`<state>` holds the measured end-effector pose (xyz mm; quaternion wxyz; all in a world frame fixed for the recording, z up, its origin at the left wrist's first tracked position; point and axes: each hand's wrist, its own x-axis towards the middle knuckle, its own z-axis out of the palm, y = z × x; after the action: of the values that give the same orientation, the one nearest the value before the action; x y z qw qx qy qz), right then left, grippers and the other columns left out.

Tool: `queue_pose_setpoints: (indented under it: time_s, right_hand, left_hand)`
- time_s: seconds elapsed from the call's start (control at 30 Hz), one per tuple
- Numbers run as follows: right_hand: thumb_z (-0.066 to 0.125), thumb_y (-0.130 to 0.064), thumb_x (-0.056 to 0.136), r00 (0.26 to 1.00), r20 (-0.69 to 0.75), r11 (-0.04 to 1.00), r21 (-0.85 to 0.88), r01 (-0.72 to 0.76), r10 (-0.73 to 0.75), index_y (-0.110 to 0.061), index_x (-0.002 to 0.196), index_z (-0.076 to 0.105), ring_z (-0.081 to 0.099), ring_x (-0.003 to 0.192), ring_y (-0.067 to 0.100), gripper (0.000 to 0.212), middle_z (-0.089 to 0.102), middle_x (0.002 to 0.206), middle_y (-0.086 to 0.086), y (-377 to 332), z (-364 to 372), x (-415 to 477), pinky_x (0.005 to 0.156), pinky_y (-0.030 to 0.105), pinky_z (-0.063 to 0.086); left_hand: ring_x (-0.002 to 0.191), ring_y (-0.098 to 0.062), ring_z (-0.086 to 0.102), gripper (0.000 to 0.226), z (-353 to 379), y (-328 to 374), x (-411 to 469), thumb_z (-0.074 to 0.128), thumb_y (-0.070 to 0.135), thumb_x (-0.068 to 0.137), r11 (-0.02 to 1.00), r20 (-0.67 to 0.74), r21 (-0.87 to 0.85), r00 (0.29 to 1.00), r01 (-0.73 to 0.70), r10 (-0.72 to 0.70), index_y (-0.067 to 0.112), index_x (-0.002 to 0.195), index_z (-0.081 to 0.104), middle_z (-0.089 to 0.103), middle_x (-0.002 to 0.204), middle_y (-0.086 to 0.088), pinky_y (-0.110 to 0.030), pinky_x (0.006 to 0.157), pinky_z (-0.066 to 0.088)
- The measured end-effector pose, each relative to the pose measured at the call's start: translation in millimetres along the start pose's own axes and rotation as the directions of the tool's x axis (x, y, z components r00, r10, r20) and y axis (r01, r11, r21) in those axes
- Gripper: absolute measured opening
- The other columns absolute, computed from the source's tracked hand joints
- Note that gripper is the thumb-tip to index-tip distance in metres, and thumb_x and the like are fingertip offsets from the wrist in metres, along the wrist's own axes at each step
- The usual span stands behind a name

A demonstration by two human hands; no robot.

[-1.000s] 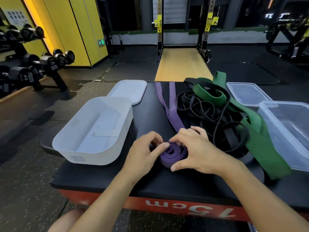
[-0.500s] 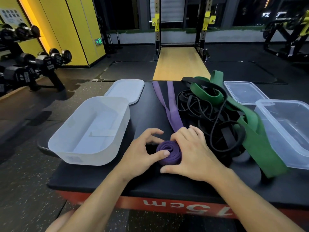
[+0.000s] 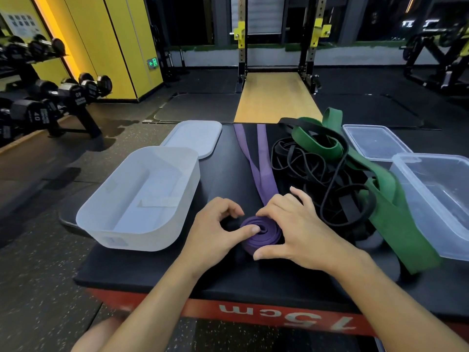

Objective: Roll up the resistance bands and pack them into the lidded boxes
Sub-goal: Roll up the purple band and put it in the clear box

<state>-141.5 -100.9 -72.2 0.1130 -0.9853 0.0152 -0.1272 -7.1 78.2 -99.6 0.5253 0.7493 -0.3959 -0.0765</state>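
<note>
Head: hands [image 3: 299,232] apparently cupping purple band [image 3: 265,235]

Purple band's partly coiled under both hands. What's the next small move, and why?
Likely roll the purple coil another turn away from you: both the left hand and right hand pinch it, and its unrolled strands lie flat ahead.

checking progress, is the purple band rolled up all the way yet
Partly rolled: the purple band has a coil held between the left hand and right hand, while its tail lies unrolled across the platform.
</note>
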Motion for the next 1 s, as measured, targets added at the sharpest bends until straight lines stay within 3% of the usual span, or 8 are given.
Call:
queue_pose_setpoints:
  time_s: [0.13,0.3,0.4,0.47,0.57,0.67,0.8,1.0]
  right_hand:
    - [0.053,-0.101,0.056,0.983,-0.169,0.991,-0.105,-0.086,0.068,-0.026,0.087,0.052,0.044,0.104,0.009,0.081,0.036,0.099,-0.014,-14.1,7.1,8.9,0.125,0.046,0.012]
    - [0.055,-0.097,0.062,0.917,-0.378,0.985,-0.063,-0.162,0.127,-0.022,0.074,0.042,0.050,0.080,0.016,0.077,0.042,0.075,-0.011,-36.8,26.0,19.9,0.119,0.046,0.029]
    - [0.053,-0.099,0.062,0.968,-0.233,0.992,-0.062,-0.106,0.089,-0.025,0.083,0.050,0.055,0.092,0.012,0.078,0.050,0.082,-0.015,-21.0,20.7,11.3,0.125,0.046,0.016]
    - [0.057,-0.093,0.066,0.993,-0.112,0.999,-0.019,-0.048,0.045,-0.030,0.108,0.058,0.053,0.115,0.003,0.076,0.057,0.102,-0.021,-5.4,13.3,0.0,0.127,0.042,0.002]
    - [0.059,-0.082,0.077,1.000,-0.020,1.000,-0.004,-0.003,0.003,-0.033,0.140,0.044,0.042,0.134,-0.007,0.081,0.054,0.126,-0.026,9.8,6.5,-11.6,0.128,0.041,-0.005]
    - [0.049,-0.084,0.083,0.997,-0.045,0.994,-0.092,0.058,-0.062,-0.033,0.115,0.049,0.052,0.119,0.001,0.060,0.055,0.112,-0.021,14.6,6.3,-8.7,0.127,0.041,0.002]
    - [0.034,-0.087,0.088,0.991,-0.061,0.973,-0.206,0.101,-0.116,-0.032,0.102,0.055,0.054,0.098,0.012,0.061,0.057,0.091,-0.020,19.9,5.4,-5.2,0.117,0.040,0.019]
    - [0.048,-0.072,0.094,0.977,-0.124,0.976,-0.148,0.157,-0.176,-0.031,0.129,0.053,0.048,0.133,0.011,0.054,0.051,0.137,-0.011,22.5,11.3,-11.6,0.125,0.048,0.016]
  left_hand:
    - [0.094,-0.008,0.068,0.032,2.8,5.9,-2.8,0.078,0.062,0.073,0.994,0.037,0.104,0.999,-0.032,0.028,0.035,0.089,0.070,0.070,0.092,0.015,-0.028,0.085,0.053]
    - [0.107,-0.003,0.069,0.033,-6.0,1.3,1.4,0.091,0.034,0.078,0.997,0.087,-0.003,0.993,0.081,-0.081,0.031,0.109,0.078,0.076,0.106,0.018,-0.028,0.101,0.053]
    - [0.106,0.000,0.069,0.036,-7.2,2.0,2.6,0.091,0.034,0.077,0.996,0.106,0.012,0.991,0.084,-0.085,0.030,0.110,0.078,0.076,0.106,0.019,-0.020,0.098,0.050]
    - [0.107,0.000,0.068,0.035,-6.9,2.2,2.1,0.090,0.035,0.078,0.997,0.107,0.000,0.991,0.082,-0.081,0.031,0.111,0.078,0.075,0.107,0.019,-0.022,0.099,0.050]
    - [0.108,0.000,0.068,0.033,-6.6,0.9,2.9,0.089,0.036,0.080,0.997,0.107,0.015,0.992,0.072,-0.073,0.032,0.111,0.078,0.075,0.108,0.019,-0.024,0.100,0.050]
    - [0.108,-0.001,0.068,0.032,-6.5,0.9,1.9,0.089,0.034,0.081,0.998,0.111,0.012,0.992,0.063,-0.064,0.033,0.110,0.077,0.075,0.108,0.017,-0.024,0.099,0.050]
    - [0.109,0.002,0.067,0.032,-6.9,1.4,1.7,0.090,0.034,0.080,0.998,0.117,0.021,0.991,0.059,-0.061,0.034,0.109,0.077,0.074,0.108,0.018,-0.017,0.097,0.048]
    - [0.108,0.004,0.066,0.029,-10.5,3.1,3.4,0.088,0.039,0.080,0.996,0.152,0.050,0.985,0.077,-0.084,0.046,0.104,0.072,0.074,0.108,0.024,-0.019,0.098,0.048]
